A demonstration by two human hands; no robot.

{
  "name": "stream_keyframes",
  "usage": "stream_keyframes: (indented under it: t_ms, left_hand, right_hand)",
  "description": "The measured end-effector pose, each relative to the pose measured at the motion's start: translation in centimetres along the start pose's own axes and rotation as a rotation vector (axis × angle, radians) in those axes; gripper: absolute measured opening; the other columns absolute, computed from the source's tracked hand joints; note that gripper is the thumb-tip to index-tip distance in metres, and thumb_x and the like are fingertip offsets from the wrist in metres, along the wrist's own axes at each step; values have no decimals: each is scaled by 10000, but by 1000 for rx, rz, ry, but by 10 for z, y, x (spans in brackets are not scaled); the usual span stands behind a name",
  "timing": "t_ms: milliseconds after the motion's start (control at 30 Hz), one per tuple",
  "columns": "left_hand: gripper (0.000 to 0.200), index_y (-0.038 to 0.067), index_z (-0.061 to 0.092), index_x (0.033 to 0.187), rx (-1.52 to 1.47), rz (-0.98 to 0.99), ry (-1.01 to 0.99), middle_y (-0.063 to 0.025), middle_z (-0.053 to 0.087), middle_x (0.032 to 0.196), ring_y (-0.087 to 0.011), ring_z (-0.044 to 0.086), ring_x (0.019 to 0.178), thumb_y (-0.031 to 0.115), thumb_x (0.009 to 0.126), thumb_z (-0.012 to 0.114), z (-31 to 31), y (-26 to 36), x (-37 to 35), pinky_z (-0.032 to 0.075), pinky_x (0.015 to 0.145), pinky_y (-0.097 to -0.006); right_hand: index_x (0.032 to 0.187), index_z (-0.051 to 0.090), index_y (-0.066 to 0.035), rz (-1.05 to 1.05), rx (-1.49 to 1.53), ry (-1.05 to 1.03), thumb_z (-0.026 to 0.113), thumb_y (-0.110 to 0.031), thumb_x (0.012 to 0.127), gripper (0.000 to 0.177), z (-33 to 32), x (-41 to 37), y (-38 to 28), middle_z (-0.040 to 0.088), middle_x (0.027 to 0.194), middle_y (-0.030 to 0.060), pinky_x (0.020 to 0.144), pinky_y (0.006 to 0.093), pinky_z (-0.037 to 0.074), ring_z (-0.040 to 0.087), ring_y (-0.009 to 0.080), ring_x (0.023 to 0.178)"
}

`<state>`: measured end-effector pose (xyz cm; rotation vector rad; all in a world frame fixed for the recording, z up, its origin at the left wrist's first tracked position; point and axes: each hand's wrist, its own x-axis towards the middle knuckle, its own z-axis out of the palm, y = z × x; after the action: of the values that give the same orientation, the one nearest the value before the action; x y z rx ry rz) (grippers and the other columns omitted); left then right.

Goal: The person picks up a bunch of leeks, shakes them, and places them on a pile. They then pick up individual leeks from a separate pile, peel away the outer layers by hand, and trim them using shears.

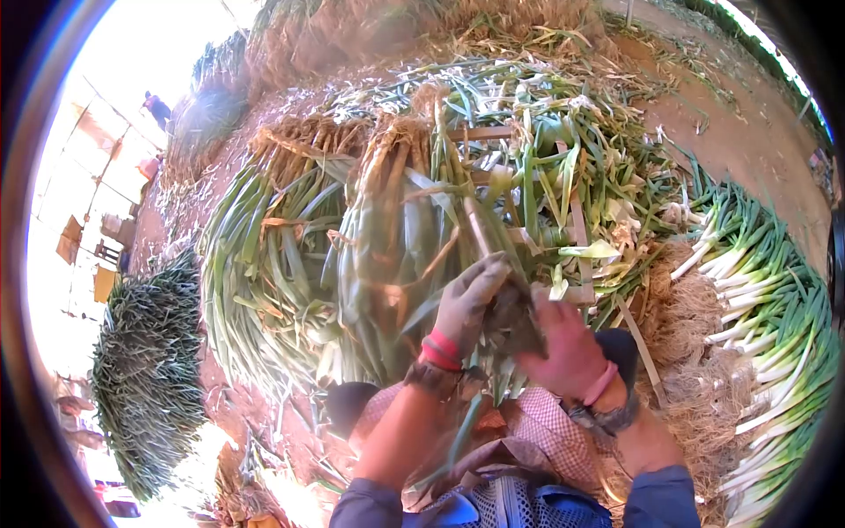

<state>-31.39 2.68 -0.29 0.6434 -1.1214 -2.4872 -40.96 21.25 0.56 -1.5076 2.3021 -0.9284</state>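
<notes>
My left hand (pixel 471 304), in a dusty glove with a red band at the wrist, has its fingers curled in front of my lap. A dark, flat-looking thing (pixel 513 324), blurred, lies between my two hands; I cannot make out what it is. Against its right side is my right hand (pixel 568 348), gloved with a pink band, its fingers smeared by motion. A pale stick-like length (pixel 478 229) runs up and away from my left hand. Just beyond lie bundles of untrimmed leeks (pixel 378 238), brown roots pointing away from me and green leaves towards me.
Wooden slats (pixel 576 198) show among loose leaves and trimmings (pixel 607 176). A row of cleaned leeks (pixel 766 343) curves along the right, beside a heap of cut roots (pixel 691 343). At left stands a dark green leek pile (pixel 150 378). Root-topped stacks (pixel 308 44) rise behind.
</notes>
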Motion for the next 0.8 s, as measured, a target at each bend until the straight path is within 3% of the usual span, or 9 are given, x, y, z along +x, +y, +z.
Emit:
stream_keyframes:
  t_ms: [133,200,333,367,500,600,633,733,800]
  left_hand:
    - [553,-27,589,1455,287,23,111,-51,728,1128,-131,681,875,341,1051,671,-33,-15,72,575,812,-275]
    - [580,-24,592,1446,893,180,101,-56,721,1126,-155,703,906,359,1023,703,-64,-32,120,580,813,-283]
    - [588,13,623,1350,1660,100,347,-215,671,1309,-372,694,1168,388,915,750,-70,-35,187,568,977,-457]
    - [645,32,607,1356,1698,-9,401,-253,609,1407,-430,631,1261,439,877,755,-74,-38,205,527,1051,-510]
    - [754,57,599,1389,1779,-101,556,-242,604,1426,-405,651,1261,569,863,774,-82,-48,258,566,1012,-514]
    - [818,48,582,1411,1785,-344,436,-230,602,1445,-405,680,1235,616,855,777,-68,-19,276,593,967,-504]
    - [387,118,829,1067,1915,-216,544,-132,797,1145,-308,783,1043,465,927,731,-68,-24,277,631,858,-428]
    - [409,111,822,1075,1901,-311,382,-155,786,1167,-302,779,1053,472,888,778,-80,-16,276,629,854,-415]
    - [403,99,825,1042,1738,-254,455,-184,780,1141,-325,776,1027,444,834,816,-89,-17,258,626,827,-417]
  right_hand:
    - [1563,423,51,184,-182,-147,733,-279,864,833,-42,56,43,625,1229,263,1036,505,497,619,442,1150]
    - [1568,419,51,145,-279,-212,717,-265,869,823,-46,70,77,632,1203,258,1030,502,503,628,438,1133]
    - [1566,430,45,134,-356,-258,688,-243,882,785,-29,81,125,649,1136,240,1006,498,520,651,414,1087]
    - [1563,439,39,209,-325,-253,691,-251,883,780,-28,84,129,652,1131,244,1006,491,521,652,410,1102]
    - [1579,420,29,132,-289,-288,690,-281,889,803,-17,92,148,645,1151,245,989,495,533,655,415,1091]
    - [1597,396,15,137,-303,-255,698,-289,882,834,-4,98,158,649,1138,235,951,496,553,662,423,1059]
    - [1597,396,15,139,-302,-256,698,-289,882,834,-2,99,161,649,1138,235,951,496,553,662,423,1059]
    - [1610,383,2,63,-259,-238,708,-293,872,859,4,103,160,655,1123,222,938,496,558,668,419,1047]
    - [1614,393,-26,112,-228,-247,707,-293,868,853,2,108,153,655,1125,217,947,496,553,672,415,1040]
